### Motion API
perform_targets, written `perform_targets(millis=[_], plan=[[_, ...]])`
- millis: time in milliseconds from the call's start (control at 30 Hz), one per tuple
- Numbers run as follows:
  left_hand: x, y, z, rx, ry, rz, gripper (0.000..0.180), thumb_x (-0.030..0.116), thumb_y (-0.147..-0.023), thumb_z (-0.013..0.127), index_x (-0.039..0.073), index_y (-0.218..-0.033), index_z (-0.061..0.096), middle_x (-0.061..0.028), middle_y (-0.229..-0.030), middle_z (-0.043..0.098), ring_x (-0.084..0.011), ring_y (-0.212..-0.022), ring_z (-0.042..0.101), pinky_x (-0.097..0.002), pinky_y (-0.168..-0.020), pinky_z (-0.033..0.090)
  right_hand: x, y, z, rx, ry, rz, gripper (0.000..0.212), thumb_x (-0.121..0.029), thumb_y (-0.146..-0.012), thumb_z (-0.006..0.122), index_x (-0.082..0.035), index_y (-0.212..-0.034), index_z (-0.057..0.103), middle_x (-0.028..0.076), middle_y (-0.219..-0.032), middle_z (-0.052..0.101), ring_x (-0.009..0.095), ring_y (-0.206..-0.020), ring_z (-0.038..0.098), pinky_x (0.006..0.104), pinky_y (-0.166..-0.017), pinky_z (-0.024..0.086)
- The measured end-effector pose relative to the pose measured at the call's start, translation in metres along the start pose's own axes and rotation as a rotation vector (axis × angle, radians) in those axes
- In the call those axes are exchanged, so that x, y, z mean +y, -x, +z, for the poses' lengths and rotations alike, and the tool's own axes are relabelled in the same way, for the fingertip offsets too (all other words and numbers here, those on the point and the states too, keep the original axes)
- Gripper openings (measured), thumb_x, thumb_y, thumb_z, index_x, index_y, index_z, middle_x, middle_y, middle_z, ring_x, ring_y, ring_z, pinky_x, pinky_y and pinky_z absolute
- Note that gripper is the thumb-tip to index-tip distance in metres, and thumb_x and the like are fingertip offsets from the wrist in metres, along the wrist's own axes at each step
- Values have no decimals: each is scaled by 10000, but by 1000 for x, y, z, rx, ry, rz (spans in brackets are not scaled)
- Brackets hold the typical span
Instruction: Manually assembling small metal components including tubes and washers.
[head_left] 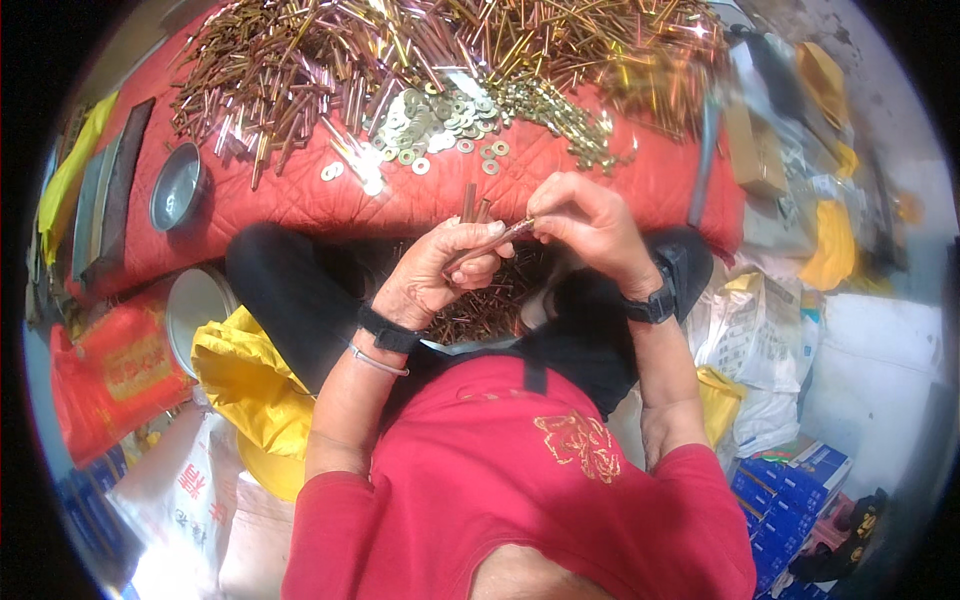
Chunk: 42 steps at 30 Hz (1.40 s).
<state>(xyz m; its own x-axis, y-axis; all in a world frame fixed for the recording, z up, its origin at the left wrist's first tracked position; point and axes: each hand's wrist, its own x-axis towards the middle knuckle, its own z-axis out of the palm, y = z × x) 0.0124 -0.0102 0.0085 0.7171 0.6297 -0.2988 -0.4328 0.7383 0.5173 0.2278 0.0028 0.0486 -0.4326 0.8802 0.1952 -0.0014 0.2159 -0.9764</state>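
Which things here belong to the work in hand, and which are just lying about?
Likely part of the work: metal rods in the left hand, rod pile, flat washers, small brassy pieces.

Seemingly lying about: grey bowl, red plastic bag, blue boxes, cardboard box.

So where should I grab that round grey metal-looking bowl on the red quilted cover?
Probably pinch the round grey metal-looking bowl by its right-hand rim, left hand coming from the right: its open mouth shows, leaving the rim exposed, while a long dark flat strip lies close to its left.
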Motion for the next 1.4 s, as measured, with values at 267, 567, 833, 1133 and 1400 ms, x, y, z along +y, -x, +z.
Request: perform_targets(millis=[267, 567, 833, 1133, 1400], plan=[[-6, 2, 14, 309, -533, 305, 154, 176, -873, 642, 36, -808, 634, 32, -607, 525, -32, -507, 405, -200, -456, 289, 3, 0, -6, -44, 213, 294, 151, -143, -909, 584, -17, -827, 562, 32, -708, 575, 86, -647, 550, 267, -584, 451], [-10, 0, 10, 316, -441, 284, 170, 209, -873, 647, 47, -821, 636, 36, -633, 539, -26, -496, 386, -193, -445, 270, 11, -1, -2, -26, 484, 208, 214, -185, -954, 486, 1, -873, 553, 122, -770, 541, 206, -705, 554, 337, -632, 420], [-8, -3, 14, 318, -295, 269, 189, 217, -863, 653, 29, -873, 641, 19, -678, 569, -29, -495, 381, -191, -426, 254, 8, -12, 22, 138, 503, -46, 251, -105, -915, 545, -45, -1157, 566, 95, -837, 585, 192, -777, 591, 291, -741, 469], [-4, -1, 13, 331, -329, 258, 239, 267, -876, 641, 34, -824, 636, 60, -564, 470, -28, -450, 351, -196, -411, 225, 15, -10, 14, 211, 286, 39, 348, -132, -924, 543, -53, -1262, 517, 112, -856, 621, 163, -718, 581, 301, -738, 475], [-6, -2, 15, 349, -313, 263, 239, 271, -878, 638, 38, -825, 639, 63, -557, 462, -26, -448, 351, -197, -411, 223, 19, -10, 16, 216, 306, -2, 363, -71, -889, 576, -60, -1249, 533, 102, -824, 612, 141, -741, 589, 295, -693, 474]])
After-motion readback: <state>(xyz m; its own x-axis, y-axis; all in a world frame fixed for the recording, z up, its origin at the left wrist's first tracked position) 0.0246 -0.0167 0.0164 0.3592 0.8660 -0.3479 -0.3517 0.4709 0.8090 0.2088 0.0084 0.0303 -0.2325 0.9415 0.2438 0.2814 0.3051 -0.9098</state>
